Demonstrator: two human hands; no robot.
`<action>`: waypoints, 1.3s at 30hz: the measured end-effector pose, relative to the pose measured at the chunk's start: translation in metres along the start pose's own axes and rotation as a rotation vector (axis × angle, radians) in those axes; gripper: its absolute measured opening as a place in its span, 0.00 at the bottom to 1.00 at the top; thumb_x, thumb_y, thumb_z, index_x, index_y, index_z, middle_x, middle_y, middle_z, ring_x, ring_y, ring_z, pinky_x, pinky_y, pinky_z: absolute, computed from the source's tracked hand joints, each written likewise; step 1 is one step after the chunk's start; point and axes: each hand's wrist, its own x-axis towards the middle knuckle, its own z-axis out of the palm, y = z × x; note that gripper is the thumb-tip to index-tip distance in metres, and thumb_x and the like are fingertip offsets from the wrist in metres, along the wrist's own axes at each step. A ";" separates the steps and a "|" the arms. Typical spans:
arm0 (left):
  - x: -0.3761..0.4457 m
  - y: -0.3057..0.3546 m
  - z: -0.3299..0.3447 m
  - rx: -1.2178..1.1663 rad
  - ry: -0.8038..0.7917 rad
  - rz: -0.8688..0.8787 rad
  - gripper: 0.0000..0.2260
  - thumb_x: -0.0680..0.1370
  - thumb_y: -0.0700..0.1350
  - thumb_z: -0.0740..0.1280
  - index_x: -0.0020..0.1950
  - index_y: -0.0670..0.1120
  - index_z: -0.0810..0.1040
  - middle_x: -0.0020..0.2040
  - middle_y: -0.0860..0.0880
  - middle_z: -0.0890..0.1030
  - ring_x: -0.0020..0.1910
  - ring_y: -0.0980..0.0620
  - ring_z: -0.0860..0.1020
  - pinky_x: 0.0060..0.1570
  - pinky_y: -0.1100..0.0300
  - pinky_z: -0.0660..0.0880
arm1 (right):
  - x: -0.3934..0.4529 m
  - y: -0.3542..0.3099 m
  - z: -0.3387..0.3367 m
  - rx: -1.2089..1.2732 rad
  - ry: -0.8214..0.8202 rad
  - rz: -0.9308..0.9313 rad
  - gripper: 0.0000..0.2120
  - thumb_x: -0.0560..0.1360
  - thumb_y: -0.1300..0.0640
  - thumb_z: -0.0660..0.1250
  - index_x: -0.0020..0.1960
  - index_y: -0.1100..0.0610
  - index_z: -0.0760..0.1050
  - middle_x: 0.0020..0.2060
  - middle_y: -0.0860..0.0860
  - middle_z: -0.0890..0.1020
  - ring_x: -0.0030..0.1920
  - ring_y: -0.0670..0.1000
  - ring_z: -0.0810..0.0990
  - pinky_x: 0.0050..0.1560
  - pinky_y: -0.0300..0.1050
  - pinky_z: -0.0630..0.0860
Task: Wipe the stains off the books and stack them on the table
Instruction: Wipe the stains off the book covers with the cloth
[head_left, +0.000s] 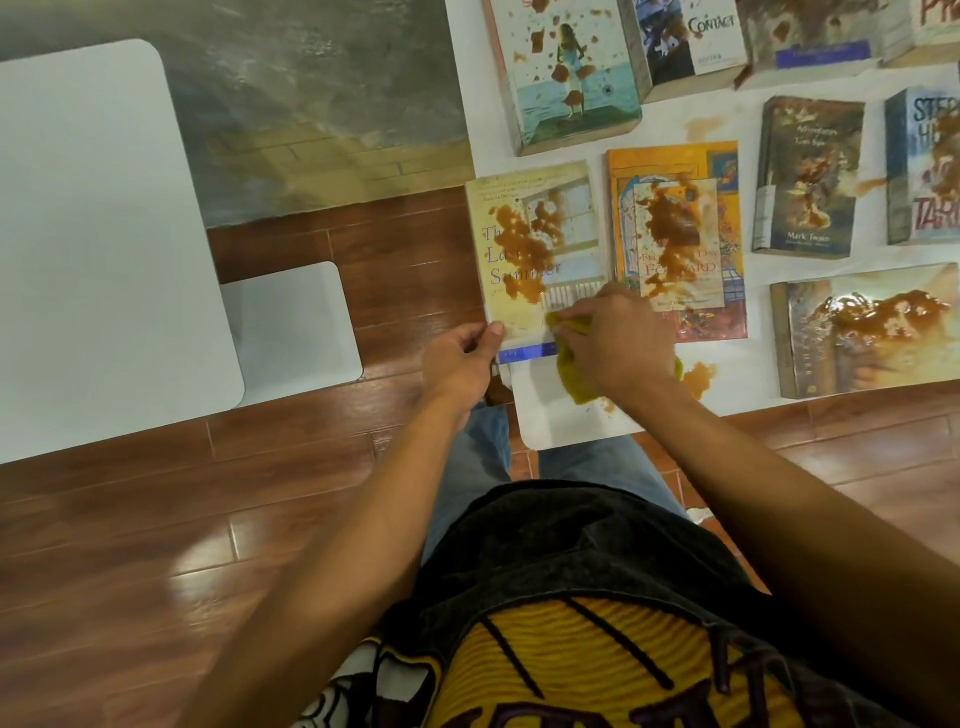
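Note:
A pale yellow book (540, 249) with big brown stains lies at the near left corner of a white sheet (566, 421) on the floor. My left hand (460, 361) pinches the book's near left corner. My right hand (615, 343) grips a yellow cloth (574, 382) and presses it on the book's lower edge. Right of it lies an orange stained book (675, 234). Several more stained books lie on the sheet, among them a dark one (808, 176) and one with a thick brown puddle (872, 327).
A white table (88, 249) stands at the left with its white base plate (291, 327) on the wooden floor. A brown spill (698, 376) marks the sheet beside my right hand. My legs are below the sheet's near edge.

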 end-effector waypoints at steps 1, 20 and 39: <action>0.001 0.000 0.000 0.007 0.005 0.001 0.08 0.81 0.48 0.69 0.57 0.47 0.83 0.52 0.51 0.86 0.49 0.54 0.85 0.48 0.58 0.82 | 0.003 0.004 -0.002 0.048 0.017 0.061 0.11 0.78 0.46 0.70 0.58 0.47 0.83 0.55 0.51 0.78 0.50 0.56 0.80 0.46 0.48 0.75; 0.001 0.001 0.004 0.018 0.054 -0.052 0.13 0.80 0.48 0.70 0.61 0.43 0.82 0.52 0.50 0.85 0.43 0.59 0.82 0.32 0.71 0.75 | -0.003 0.003 0.000 -0.059 -0.005 -0.037 0.13 0.78 0.46 0.69 0.59 0.49 0.83 0.55 0.53 0.79 0.51 0.56 0.80 0.45 0.45 0.71; 0.000 -0.002 0.001 0.169 0.095 0.100 0.11 0.80 0.48 0.70 0.57 0.43 0.84 0.48 0.55 0.83 0.42 0.61 0.80 0.31 0.74 0.73 | 0.014 0.005 -0.008 -0.020 -0.018 -0.091 0.12 0.79 0.47 0.68 0.57 0.51 0.83 0.53 0.54 0.79 0.49 0.58 0.80 0.46 0.50 0.78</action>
